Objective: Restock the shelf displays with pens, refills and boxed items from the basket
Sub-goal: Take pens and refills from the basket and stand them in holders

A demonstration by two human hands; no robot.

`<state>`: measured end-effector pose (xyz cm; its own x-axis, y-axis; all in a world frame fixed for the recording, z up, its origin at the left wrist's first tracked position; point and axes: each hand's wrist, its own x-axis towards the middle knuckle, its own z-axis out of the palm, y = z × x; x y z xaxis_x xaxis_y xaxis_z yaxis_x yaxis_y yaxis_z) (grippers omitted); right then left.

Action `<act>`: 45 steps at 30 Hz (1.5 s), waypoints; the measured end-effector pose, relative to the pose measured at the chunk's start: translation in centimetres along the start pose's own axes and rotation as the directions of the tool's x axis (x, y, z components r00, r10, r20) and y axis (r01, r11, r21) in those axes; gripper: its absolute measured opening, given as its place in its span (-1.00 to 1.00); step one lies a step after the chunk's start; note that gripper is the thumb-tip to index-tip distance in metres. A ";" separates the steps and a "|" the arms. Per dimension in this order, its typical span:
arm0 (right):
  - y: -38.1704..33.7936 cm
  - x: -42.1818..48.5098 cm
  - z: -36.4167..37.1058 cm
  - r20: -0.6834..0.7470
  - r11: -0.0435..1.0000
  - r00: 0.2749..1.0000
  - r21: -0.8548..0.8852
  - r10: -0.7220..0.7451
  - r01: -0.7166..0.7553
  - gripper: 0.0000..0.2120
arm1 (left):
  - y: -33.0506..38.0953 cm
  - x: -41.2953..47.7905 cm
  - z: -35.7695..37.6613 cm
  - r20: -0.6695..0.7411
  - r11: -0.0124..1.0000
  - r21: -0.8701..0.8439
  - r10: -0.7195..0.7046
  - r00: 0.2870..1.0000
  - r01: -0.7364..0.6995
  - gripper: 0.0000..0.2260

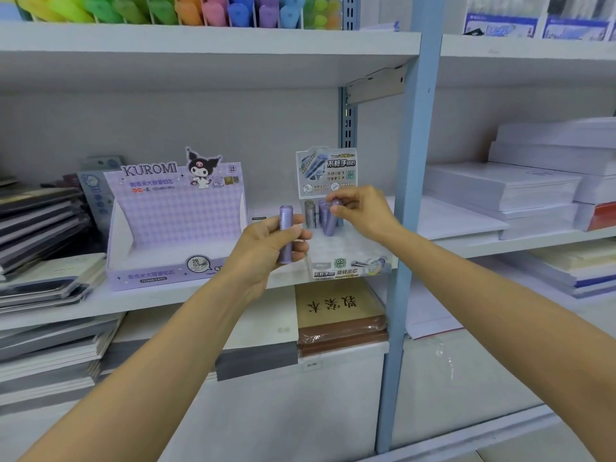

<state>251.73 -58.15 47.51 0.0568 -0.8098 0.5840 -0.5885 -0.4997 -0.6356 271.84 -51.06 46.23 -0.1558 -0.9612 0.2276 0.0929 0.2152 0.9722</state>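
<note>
Gripping a shiny purple plastic refill tube (285,238) upright in the left hand (266,243), fingers curled round it, just in front of the white shelf (166,295). Pinching a second purple tube (329,223) by its top with the right hand (361,211), tilted, low end down in the small white cardboard display box (350,266), beside a grey tube (310,215) standing there.

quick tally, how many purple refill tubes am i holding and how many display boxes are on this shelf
purple refill tubes held: 2 (left-hand tube, right-hand tube)
display boxes: 2 (Kuromi box, white refill box)
total: 4
</note>
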 end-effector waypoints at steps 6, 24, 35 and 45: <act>-0.9 1.1 0.0 0.125 0.980 0.990 -0.179 -0.066 0.088 -0.75 | -0.3 -0.2 -0.5 0.033 1.000 -0.008 -0.010 0.999 0.011 -0.85; -1.9 -0.3 0.1 -0.037 0.990 0.996 0.112 -0.086 0.089 -0.87 | -1.3 0.4 -0.4 -0.004 0.997 0.073 0.035 0.999 -0.035 -0.77; -3.9 -2.1 -0.7 0.070 0.886 0.996 0.464 -0.051 0.012 -0.79 | -1.2 0.1 1.5 -0.109 0.916 0.322 0.287 0.952 -0.240 -0.64; -0.3 -1.3 -1.4 -0.045 0.987 0.999 0.154 -0.029 0.035 -0.82 | -4.6 -1.2 1.2 0.366 0.312 0.809 0.395 0.843 -0.498 -0.71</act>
<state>250.70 -56.51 47.60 0.0369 -0.7803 0.6243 -0.4548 -0.5694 -0.6848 270.38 -50.68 41.56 -0.4542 -0.6617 0.5965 -0.6893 0.6852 0.2353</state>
